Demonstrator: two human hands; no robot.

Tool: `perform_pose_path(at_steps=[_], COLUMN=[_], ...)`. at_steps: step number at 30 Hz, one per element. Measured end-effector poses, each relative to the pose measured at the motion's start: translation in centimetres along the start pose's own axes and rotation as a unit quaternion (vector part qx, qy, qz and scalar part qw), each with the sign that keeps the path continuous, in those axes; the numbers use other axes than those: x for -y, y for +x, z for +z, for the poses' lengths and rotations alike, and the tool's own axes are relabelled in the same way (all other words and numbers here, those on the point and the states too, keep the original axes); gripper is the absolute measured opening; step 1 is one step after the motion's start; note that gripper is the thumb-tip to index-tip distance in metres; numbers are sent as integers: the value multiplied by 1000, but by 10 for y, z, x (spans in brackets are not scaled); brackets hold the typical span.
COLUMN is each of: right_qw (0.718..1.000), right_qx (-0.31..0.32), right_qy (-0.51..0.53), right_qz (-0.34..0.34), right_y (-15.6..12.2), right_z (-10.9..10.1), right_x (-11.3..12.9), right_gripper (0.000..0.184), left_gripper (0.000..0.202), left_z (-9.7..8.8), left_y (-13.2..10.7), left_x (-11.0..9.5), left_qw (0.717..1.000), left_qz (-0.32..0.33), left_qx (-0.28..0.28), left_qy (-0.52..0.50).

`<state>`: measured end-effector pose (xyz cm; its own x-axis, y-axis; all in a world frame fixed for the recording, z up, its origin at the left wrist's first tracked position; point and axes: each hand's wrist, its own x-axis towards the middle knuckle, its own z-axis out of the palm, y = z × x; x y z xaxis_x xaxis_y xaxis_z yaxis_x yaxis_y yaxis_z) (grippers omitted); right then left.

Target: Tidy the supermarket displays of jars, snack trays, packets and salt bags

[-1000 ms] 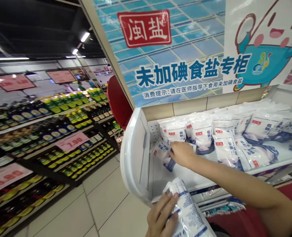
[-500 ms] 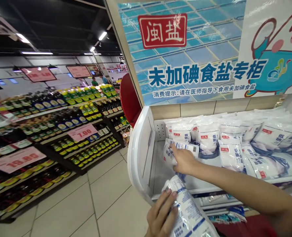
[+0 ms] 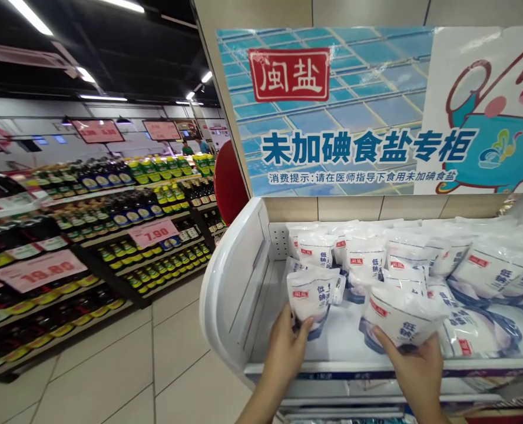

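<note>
My left hand (image 3: 287, 338) grips the lower part of a white and blue bag of salt (image 3: 310, 294), with a red label, upright near the shelf's left end. My right hand (image 3: 416, 365) holds another bag of salt (image 3: 396, 318) from below, tilted, over the shelf's front part. Both thumbs press on the bag fronts; the other fingers are mostly hidden behind the plastic. Behind the held bags, similar salt bags (image 3: 364, 262) stand in rows on the white shelf (image 3: 261, 318).
A raised white side panel (image 3: 226, 300) bounds the shelf on the left. Above hangs a blue sign (image 3: 354, 112) with Chinese text. More salt bags (image 3: 500, 265) fill the right side. Across the tiled floor (image 3: 111, 371), racks of bottles (image 3: 124, 215) carry price cards.
My right hand has drawn back from the bag at the left end and now holds a bag farther right. My left hand has come up over the shelf, holding a bag upright.
</note>
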<state>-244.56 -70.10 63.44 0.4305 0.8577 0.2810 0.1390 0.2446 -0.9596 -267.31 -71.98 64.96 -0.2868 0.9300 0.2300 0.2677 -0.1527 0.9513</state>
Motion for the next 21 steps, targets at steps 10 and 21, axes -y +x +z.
perform_pose_path(at_steps=[10, 21], right_qw=[947, 949], right_qx=[237, 298], right_qy=[-148, -98], right_qz=[-158, -19], right_y=[27, 24], right_z=[9, 8], right_x=[-5, 7], right_gripper=[58, 86], left_gripper=[42, 32], left_z=[35, -9], left_y=[20, 97], left_x=[-22, -18], left_qw=[976, 934], left_qz=[80, -153], left_qx=[203, -38], left_qy=[-17, 321])
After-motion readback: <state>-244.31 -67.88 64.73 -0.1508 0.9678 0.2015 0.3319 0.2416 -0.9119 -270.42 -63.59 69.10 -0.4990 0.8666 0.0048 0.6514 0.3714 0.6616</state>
